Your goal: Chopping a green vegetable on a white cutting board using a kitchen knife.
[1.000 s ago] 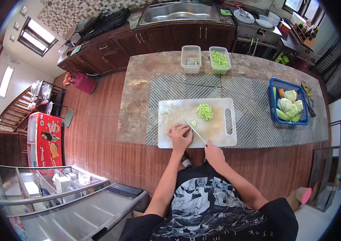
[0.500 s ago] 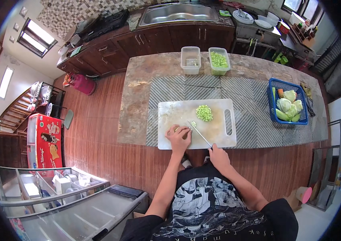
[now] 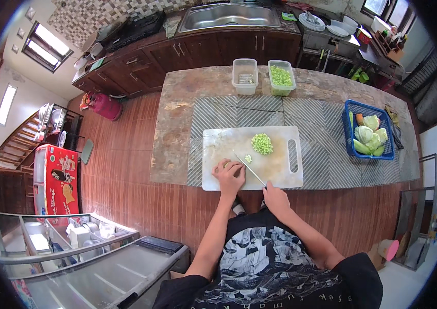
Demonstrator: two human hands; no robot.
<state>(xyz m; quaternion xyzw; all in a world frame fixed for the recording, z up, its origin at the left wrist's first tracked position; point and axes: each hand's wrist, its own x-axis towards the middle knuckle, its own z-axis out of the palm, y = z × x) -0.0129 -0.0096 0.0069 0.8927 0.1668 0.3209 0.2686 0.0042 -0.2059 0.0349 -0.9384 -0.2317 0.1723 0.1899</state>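
A white cutting board [image 3: 280,170] lies on a striped grey mat [image 3: 321,170] near the table's front edge. My left hand [image 3: 228,175] rests on its lower left with curled fingers over a small green vegetable piece, partly hidden by them. My right hand [image 3: 276,200] grips a knife [image 3: 249,169], whose blade points up and left, just right of my left fingertips. A little pile of green bits [image 3: 248,157] lies beside the blade, and a larger heap of diced green vegetable [image 3: 262,144] sits higher on the board.
Behind the board stand two plastic tubs, one of diced greens [image 3: 282,78], one nearly see-through [image 3: 244,77]. A blue basket of vegetables [image 3: 350,148] is at the right. Beyond the table are a sink [image 3: 228,18] and dishes [image 3: 312,21]. Glass-topped display cases [image 3: 100,265] stand lower left.
The knife and my right hand shifted slightly right and down half a second ago, then back up and left. My left hand stays in about the same place.
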